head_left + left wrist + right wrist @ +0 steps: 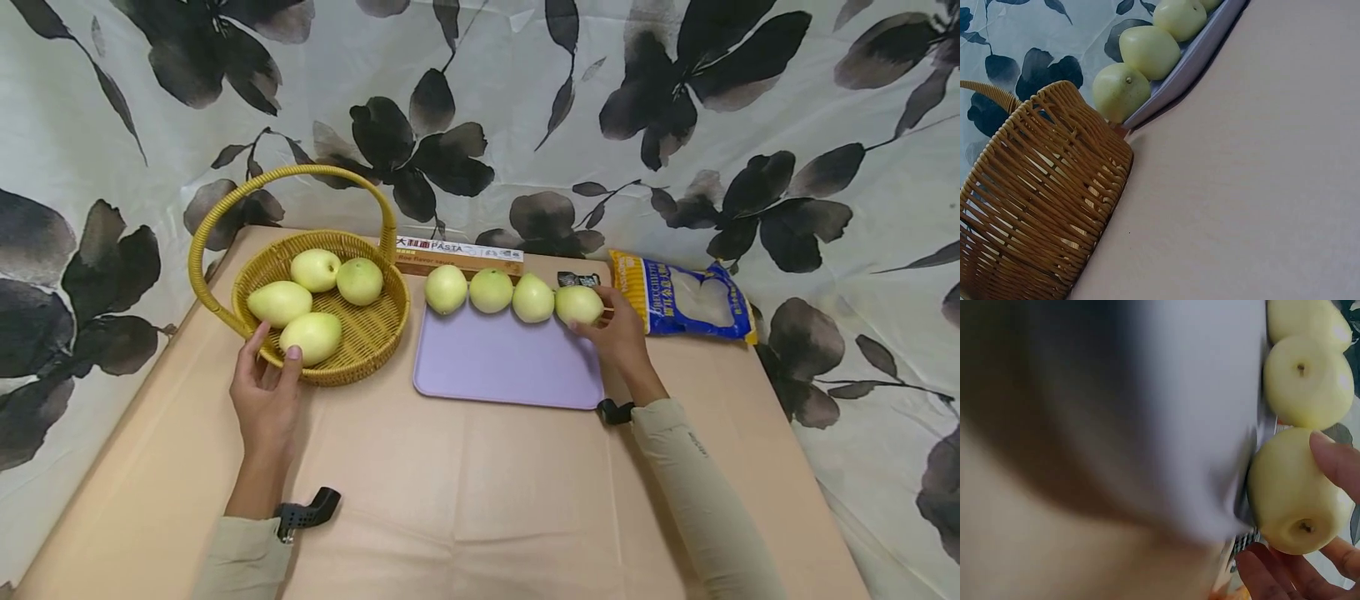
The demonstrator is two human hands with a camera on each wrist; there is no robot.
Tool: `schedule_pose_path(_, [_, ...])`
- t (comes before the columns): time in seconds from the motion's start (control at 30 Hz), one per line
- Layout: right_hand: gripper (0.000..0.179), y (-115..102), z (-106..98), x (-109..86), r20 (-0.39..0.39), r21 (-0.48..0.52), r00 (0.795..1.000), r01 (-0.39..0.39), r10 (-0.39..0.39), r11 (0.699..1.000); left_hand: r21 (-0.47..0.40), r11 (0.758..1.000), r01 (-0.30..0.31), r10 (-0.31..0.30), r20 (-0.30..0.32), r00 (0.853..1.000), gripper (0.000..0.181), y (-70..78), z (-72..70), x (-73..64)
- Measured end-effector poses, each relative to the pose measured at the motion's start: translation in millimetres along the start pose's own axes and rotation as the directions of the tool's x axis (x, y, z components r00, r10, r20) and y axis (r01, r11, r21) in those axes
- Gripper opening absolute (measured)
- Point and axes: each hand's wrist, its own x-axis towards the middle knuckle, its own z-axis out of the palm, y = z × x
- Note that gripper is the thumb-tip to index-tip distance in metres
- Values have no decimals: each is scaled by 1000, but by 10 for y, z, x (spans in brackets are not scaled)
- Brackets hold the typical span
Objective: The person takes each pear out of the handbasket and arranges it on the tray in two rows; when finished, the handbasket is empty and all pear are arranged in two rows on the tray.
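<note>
A yellow wicker basket (367, 354) with a tall handle stands at the left, with several pale yellow-green melons (281, 303) inside. My left hand (264, 400) touches its front rim, thumb and index finger extended beside the nearest melon; the left wrist view shows the basket's woven side (1054, 187). Along the back edge of a lilac tray (502, 362) more such melons (491, 291) stand in a row. My right hand (618, 333) grips the rightmost melon (1294, 487), thumb on one side and fingers on the other, beside its neighbour in the row.
Behind the row lies a pasta box (461, 257). A blue and yellow bag (690, 296) rests right of my right hand, and a small black packet (577, 278) is behind the tray. A floral cloth (517, 108) hangs around the table (450, 492).
</note>
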Motion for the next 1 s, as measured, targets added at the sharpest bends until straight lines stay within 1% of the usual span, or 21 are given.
schedule_pose_path(0.17, [84, 63, -41, -24, 23, -6, 999, -35, 35, 999, -10, 1000, -5, 5, -1, 1000, 62, -11, -3, -8])
schedule_pose_path(0.3, [85, 46, -74, -56, 25, -13, 998, -53, 53, 999, -9, 1000, -10, 10, -4, 1000, 62, -2, -4, -5])
schedule_pose_path(0.4, [82, 20, -85, -86, 12, -14, 998, -55, 55, 998, -9, 1000, -13, 13, -1, 1000, 62, 2, -3, -1])
schedule_pose_path(0.5, [79, -26, -93, -115, -14, -6, 1000, -25, 25, 1000, -9, 1000, -20, 20, 2, 1000, 63, -2, -1, 5])
schedule_pose_path(0.6, [74, -115, -84, -154, -72, -10, 997, 37, -38, 999, -10, 1000, -21, 21, 4, 1000, 63, -10, -4, 10])
schedule_pose_path(0.7, [71, -248, -25, -216, -144, -17, 981, 132, -133, 991, -8, 1000, -19, 19, 3, 1000, 63, -9, -12, 12])
schedule_pose_path(0.8, [68, -404, 80, -292, -187, -19, 954, 235, -234, 972, -7, 1000, -16, 16, 1, 1000, 63, -4, -16, 8])
schedule_pose_path(0.9, [65, -571, 211, -367, -198, -13, 923, 335, -331, 942, -6, 1000, -10, 10, -3, 1000, 62, 6, -11, 1])
schedule_pose_path(1.0, [65, -739, 354, -440, -188, 4, 892, 420, -411, 908, 4, 1000, -12, 12, -2, 1000, 62, 13, -1, -2])
